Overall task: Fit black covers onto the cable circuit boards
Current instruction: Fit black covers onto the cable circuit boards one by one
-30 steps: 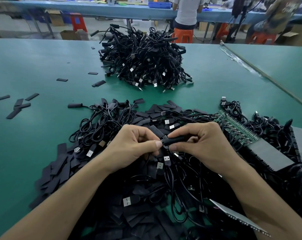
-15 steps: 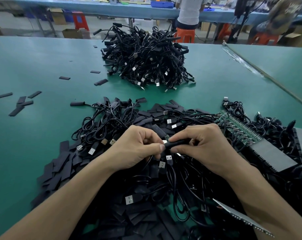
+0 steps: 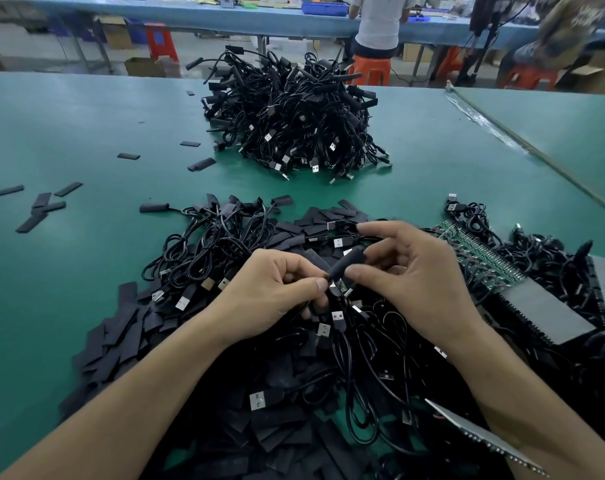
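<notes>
Over cable pile (image 3: 204,244): R hand (image 3: 419,285) half-open round cover (image 3: 346,263)

Both forearms bare, coming in from the bottom corners & meeting near centre. L forearm (image 3: 121,393) runs up from lower left, wrist straight. L hand (image 3: 270,292) is knuckles-up, fingers curled under, thumb pushed fwd against the index, pinching the end of a small circuit board (image 3: 339,287). R forearm (image 3: 523,403) comes from lower right, wrist bent a bit inward. R hand (image 3: 419,282) has its palm turned toward the L, thumb & a middle finger pinching a black cover (image 3: 346,263), index finger (image 3: 377,227) lifted clear & stretched left, the rest loosely curled. The 2 thumb tips sit close together; can't tell if touching.
</notes>
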A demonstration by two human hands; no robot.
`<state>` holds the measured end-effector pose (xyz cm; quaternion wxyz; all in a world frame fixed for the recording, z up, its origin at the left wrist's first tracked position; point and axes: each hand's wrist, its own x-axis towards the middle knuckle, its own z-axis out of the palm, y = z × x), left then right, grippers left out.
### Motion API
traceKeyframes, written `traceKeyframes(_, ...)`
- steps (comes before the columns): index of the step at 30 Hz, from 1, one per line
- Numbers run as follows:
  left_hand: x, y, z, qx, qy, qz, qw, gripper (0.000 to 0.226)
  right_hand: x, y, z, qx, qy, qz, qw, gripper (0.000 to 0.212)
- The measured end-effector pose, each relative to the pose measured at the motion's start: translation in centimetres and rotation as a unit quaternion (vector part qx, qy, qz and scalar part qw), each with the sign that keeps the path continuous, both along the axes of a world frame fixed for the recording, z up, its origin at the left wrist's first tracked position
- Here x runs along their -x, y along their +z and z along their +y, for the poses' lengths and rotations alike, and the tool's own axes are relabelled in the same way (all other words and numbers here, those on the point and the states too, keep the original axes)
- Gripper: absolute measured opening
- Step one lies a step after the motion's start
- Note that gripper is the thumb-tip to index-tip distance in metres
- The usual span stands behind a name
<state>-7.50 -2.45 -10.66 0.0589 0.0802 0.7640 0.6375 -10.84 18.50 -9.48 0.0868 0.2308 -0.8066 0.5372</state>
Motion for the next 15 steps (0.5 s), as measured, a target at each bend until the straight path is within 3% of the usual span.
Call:
traceKeyframes(3,0.10,-0.07,0.07,0.004,0.012,-0.003,1.000,0.011,0.12,0.00,-0.02,0.049,-0.023,-0.013,0.998,0.033)
traceKeyframes(15,0.27,-0.36,0.68,-0.009,0.059,-0.007,0.998,0.008,-0.13,-0.06,-0.42,0.043,-0.003,-0.037,0.998,0.028)
